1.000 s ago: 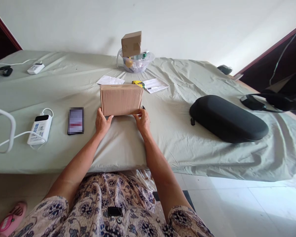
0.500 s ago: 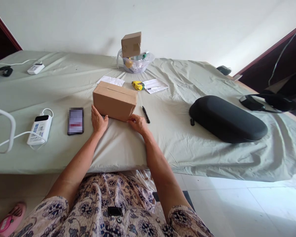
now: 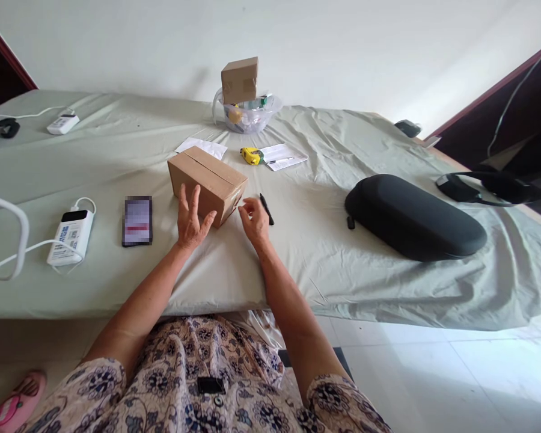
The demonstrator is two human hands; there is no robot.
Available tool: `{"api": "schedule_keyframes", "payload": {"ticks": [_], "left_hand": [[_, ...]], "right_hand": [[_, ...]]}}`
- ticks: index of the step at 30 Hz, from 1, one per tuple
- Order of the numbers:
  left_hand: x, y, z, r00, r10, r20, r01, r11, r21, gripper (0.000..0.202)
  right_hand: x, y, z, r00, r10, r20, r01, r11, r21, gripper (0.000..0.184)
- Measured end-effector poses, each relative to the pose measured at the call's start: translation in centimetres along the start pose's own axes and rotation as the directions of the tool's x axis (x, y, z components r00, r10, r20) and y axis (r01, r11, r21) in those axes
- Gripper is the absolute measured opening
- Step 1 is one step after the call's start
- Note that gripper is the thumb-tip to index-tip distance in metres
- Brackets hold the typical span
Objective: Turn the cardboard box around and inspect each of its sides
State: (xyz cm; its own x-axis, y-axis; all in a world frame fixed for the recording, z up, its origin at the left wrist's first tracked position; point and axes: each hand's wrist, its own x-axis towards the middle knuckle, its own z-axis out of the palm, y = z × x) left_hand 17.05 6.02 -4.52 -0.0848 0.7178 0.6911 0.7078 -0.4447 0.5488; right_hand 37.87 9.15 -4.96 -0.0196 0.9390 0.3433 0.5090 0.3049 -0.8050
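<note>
A closed brown cardboard box (image 3: pixel 202 174) lies on the cloth in front of me, its seamed top facing up and its right end turned partly toward me. My left hand (image 3: pixel 190 222) is open, fingers spread against the box's long near side. At the right end of the box is my right hand (image 3: pixel 255 221), its fingers curled in and thumb and forefinger close together near the box's edge. What they pinch, if anything, is too small to tell. A black pen (image 3: pixel 267 209) lies just right of that hand. Left of the box is a phone (image 3: pixel 137 221).
Behind are a tape measure (image 3: pixel 251 156), papers (image 3: pixel 284 156) and a plastic basket (image 3: pixel 252 122) with a smaller box (image 3: pixel 240 81) on top. A black case (image 3: pixel 417 216) lies right, near a headset (image 3: pixel 460 187). A white corded power bank (image 3: pixel 71 237) is left.
The box has turned so its right end shows more. My left hand moved from its left corner onto the near side, and my right hand shifted slightly up beside the right end.
</note>
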Motion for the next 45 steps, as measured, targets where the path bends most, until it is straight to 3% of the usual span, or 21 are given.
{"api": "schedule_keyframes", "payload": {"ticks": [3,6,9,13,20,24,28,33,39,45], "left_hand": [[0.0,0.2,0.5,0.998,0.053,0.026,-0.052,0.998,-0.017,0.082],[-0.2,0.4,1.3,0.998,0.064,0.015,-0.063,0.996,-0.067,0.079],[-0.3,0.5,1.7,0.999,0.048,0.000,-0.048,0.989,-0.140,0.076],[-0.4,0.6,1.6,0.999,0.054,-0.008,-0.055,0.988,-0.142,0.072],[-0.4,1.0,1.2,0.984,0.165,-0.073,-0.173,0.979,-0.112,0.063],[-0.5,1.6,1.3,0.982,0.178,-0.059,-0.183,0.979,-0.094,0.057],[-0.7,2.1,1.5,0.972,0.216,-0.088,-0.222,0.973,-0.063,0.058],[-0.7,2.4,1.4,0.979,0.192,-0.070,-0.196,0.979,-0.052,0.055],[-0.6,2.4,1.0,0.989,0.144,-0.028,-0.147,0.981,-0.123,0.055],[-0.5,2.5,0.6,0.997,0.074,-0.001,-0.073,0.981,-0.178,0.056]], "right_hand": [[0.4,1.0,-0.2,0.985,0.036,-0.169,-0.016,0.992,0.123,0.075],[0.8,1.8,0.1,0.996,0.022,-0.088,-0.004,0.981,0.196,0.095],[0.9,2.1,0.7,0.999,-0.023,0.032,0.015,0.976,0.217,0.104],[0.9,1.9,1.4,0.988,-0.135,0.074,0.117,0.971,0.208,0.099],[-0.1,0.8,0.3,0.982,-0.125,-0.142,0.156,0.959,0.237,0.073],[-0.8,-0.3,0.2,0.934,-0.186,-0.307,0.245,0.955,0.169,0.081],[-1.1,-1.4,0.8,0.874,-0.313,-0.371,0.339,0.941,0.006,0.080],[-0.9,-1.9,1.1,0.852,-0.279,-0.443,0.315,0.949,0.008,0.067],[-0.8,-2.1,0.0,0.925,-0.161,-0.343,0.237,0.953,0.189,0.054],[-0.5,-1.8,-0.6,0.967,-0.069,-0.247,0.146,0.939,0.311,0.059]]}}
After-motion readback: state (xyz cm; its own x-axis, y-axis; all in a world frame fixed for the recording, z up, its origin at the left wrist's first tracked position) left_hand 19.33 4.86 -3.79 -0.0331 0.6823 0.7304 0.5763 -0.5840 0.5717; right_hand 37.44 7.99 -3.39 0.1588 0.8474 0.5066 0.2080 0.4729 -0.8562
